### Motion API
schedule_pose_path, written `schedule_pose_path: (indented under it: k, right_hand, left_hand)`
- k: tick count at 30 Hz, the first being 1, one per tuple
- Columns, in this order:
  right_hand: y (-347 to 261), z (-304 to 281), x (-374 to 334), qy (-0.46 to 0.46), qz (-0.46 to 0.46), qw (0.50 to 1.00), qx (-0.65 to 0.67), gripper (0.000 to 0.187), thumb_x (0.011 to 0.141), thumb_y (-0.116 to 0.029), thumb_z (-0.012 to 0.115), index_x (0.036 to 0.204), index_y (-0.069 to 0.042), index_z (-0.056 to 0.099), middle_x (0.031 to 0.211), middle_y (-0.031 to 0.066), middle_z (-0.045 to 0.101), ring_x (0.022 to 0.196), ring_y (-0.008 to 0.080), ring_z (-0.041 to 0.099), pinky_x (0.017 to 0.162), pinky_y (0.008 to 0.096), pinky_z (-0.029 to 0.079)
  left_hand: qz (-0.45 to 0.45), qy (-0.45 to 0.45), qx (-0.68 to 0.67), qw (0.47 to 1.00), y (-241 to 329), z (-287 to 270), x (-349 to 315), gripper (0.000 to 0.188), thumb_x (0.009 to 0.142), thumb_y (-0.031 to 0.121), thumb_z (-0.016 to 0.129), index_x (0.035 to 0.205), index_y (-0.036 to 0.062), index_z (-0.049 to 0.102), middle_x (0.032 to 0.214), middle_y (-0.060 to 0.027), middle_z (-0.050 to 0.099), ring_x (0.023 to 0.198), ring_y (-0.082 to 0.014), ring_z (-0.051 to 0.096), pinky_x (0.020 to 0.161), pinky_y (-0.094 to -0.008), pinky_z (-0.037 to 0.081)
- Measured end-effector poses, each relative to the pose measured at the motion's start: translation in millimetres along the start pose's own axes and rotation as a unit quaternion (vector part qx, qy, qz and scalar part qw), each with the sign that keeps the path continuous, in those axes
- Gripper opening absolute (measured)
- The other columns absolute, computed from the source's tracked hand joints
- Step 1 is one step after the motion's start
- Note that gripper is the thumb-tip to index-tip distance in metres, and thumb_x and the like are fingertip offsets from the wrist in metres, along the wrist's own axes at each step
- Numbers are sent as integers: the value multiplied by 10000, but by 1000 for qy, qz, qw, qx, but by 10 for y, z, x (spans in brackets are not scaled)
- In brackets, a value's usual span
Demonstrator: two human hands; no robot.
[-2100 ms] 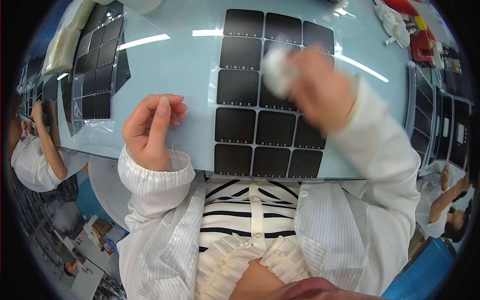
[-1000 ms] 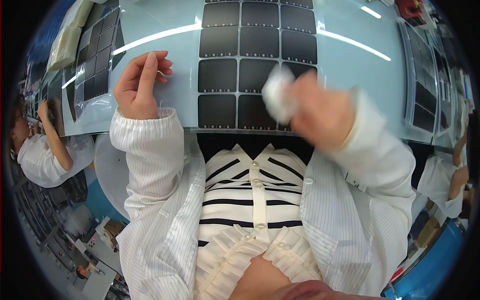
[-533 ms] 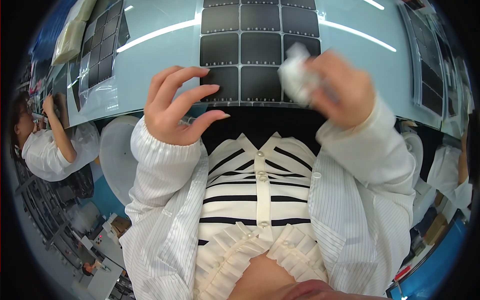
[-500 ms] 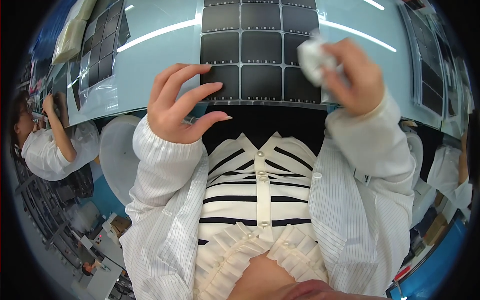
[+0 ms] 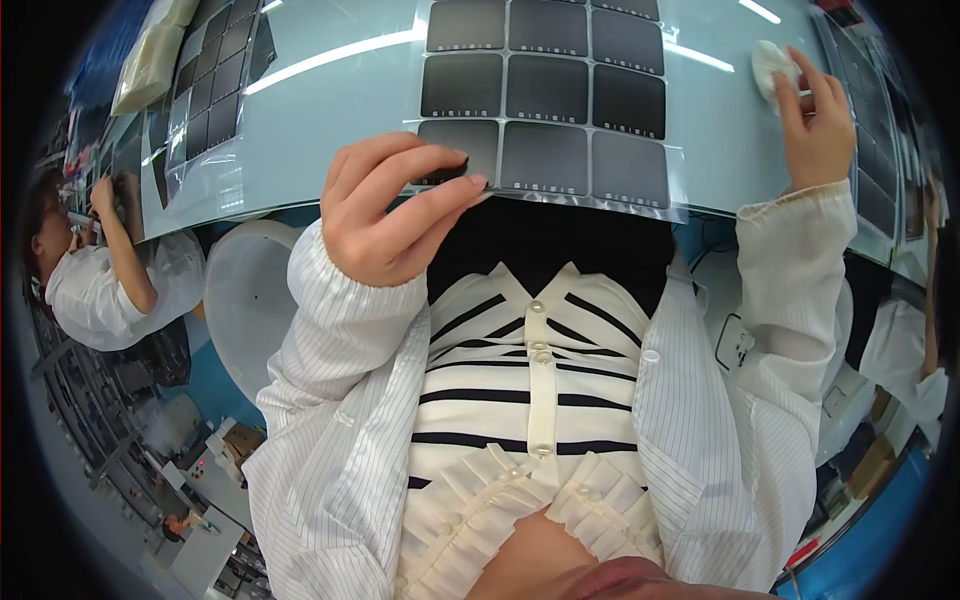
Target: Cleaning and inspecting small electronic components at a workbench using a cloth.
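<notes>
In front of me on the glass-topped table lies a clear sheet with rows of dark rounded rectangles [image 5: 546, 88]. My left hand [image 5: 395, 205] is at its near left corner, thumb and fingers pinched together on the edge. The near row looks paler than the rows behind, and the near edge reaches out over the table's front edge. Well to the right, my right hand [image 5: 820, 125] has a crumpled white wad [image 5: 773, 72], perhaps cloth or tissue, at its fingertips, above or on the table.
Similar sheets of dark panels [image 5: 212, 75] lie at the far left beside a pale plastic-wrapped bundle [image 5: 150, 75]. Another stack of them [image 5: 868, 130] is at the right. A co-worker in white [image 5: 120, 285] sits at the left. A white round stool or chair [image 5: 250, 290] stands below the table.
My right hand has moved off the sheet to the right, taking the white wad with it. My left fingers have closed on the sheet's near left corner, and the near panels now look paler.
</notes>
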State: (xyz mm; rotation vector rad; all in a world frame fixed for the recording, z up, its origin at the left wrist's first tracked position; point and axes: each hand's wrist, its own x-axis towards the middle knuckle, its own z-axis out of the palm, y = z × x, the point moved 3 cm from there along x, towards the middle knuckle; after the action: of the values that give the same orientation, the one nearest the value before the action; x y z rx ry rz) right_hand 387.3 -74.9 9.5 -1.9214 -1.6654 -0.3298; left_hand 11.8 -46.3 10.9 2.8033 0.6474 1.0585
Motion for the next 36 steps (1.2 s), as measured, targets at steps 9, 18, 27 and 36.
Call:
schedule_pose_path:
  k: [9,18,27,36]
  right_hand:
    - [-535,-237,-553,-317,322,782,429,481,910,-383,562,1142,38,579,828,29,606,691,60,532,583,178,425]
    - [-1163,43,-578,-283,370,567,680,586,818,-81,667,1292,72,358,1108,176,599,1017,226,598,882,328,481]
    - [-1268,-25,-476,-285,359,623,633,669,711,7,693,1277,73,343,1075,224,607,986,282,624,873,392,504]
    - [-1290,-69,-439,-289,375,607,638,683,731,-94,706,1285,73,344,1105,228,584,1011,320,610,864,421,510]
  left_hand:
    - [-11,66,-38,997,75,-46,-40,282,547,53,777,821,76,712,802,-30,653,698,-172,570,562,-260,437]
    - [2,32,-97,995,141,-82,-47,266,563,77,762,823,57,709,832,-46,649,710,-150,558,529,-241,429]
    - [6,17,-123,992,157,-137,-91,264,601,68,750,862,73,709,899,-38,648,756,-146,549,546,-243,429]
    - [13,25,-140,990,127,-173,-88,236,618,65,733,852,68,710,878,-43,651,735,-149,544,539,-241,421]
